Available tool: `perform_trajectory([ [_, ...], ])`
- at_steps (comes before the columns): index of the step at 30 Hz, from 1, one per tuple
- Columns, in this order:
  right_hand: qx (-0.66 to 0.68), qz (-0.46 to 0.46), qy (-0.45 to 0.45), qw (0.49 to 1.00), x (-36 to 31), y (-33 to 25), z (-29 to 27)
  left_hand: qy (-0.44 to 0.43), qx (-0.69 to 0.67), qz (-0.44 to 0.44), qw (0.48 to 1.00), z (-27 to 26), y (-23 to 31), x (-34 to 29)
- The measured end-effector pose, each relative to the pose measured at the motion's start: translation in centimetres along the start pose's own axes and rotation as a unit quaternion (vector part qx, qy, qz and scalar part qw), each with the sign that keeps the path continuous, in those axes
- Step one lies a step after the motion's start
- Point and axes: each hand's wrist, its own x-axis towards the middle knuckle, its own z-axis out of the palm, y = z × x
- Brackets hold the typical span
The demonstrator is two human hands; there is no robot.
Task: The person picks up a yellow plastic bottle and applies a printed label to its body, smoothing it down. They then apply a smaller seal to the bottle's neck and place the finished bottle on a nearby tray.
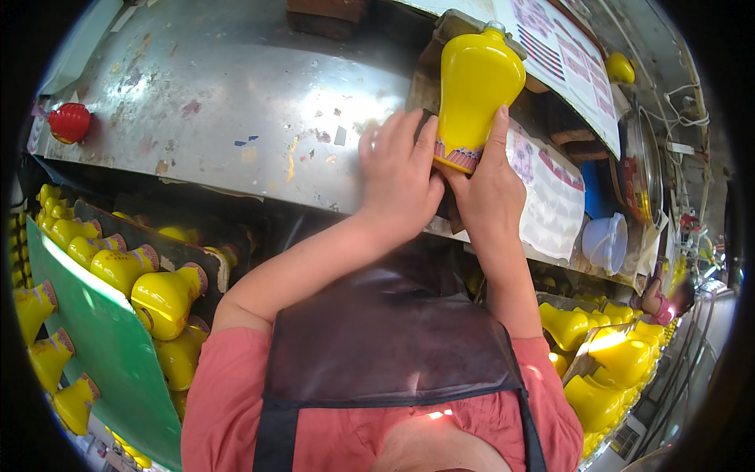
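Observation:
A glossy yellow vase [481,82] lies on its side on a support at the far edge of the bench. Its narrow neck points away from me, and a patterned pink-and-blue band [458,156] rings the base. My right hand [491,185] holds the base end, one finger stretched along the vase's right side and the thumb by the bottom. On the other side, my left hand [401,173] has its fingers extended and apart, slightly blurred, with a fingertip beside the band. Whether that fingertip presses on the band, I cannot tell. Dark material shows between this hand and the vase.
The metal bench [259,102] carries scraps and stains. A red round object [69,123] sits at its left end. Printed sheets [550,197] and a white bucket [604,242] are at right. Several yellow vases [169,299] lie near a green board [94,338]; more [621,358] are stacked lower right.

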Motion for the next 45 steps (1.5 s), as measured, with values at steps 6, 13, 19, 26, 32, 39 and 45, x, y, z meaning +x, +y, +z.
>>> perform_trajectory([
  [6,0.079,0.033,-0.022,0.996,0.1,0.3,-0.1,0.021,-0.044,0.025,0.999,-0.6,0.3,0.2],
  [13,0.194,0.048,-0.037,0.979,0.1,0.9,-0.6,-0.009,-0.124,-0.009,0.992,-0.3,0.4,0.8],
  [19,0.267,0.053,-0.055,0.961,-0.2,1.9,-0.1,-0.045,-0.137,-0.078,0.986,-0.7,0.7,1.0],
  [26,0.282,-0.038,-0.009,0.959,0.0,3.3,1.0,-0.011,-0.080,0.012,0.997,-1.3,1.4,0.0],
  [32,0.320,-0.009,-0.033,0.947,-0.3,3.0,0.8,0.009,-0.083,-0.014,0.996,-0.8,1.5,-0.2],
  [39,0.211,0.012,-0.039,0.977,0.2,2.0,-1.2,-0.008,-0.066,0.010,0.998,-0.5,0.7,0.1],
  [45,0.076,-0.012,-0.068,0.995,0.4,2.0,-2.7,0.005,-0.058,0.009,0.998,-1.5,0.6,1.5],
])
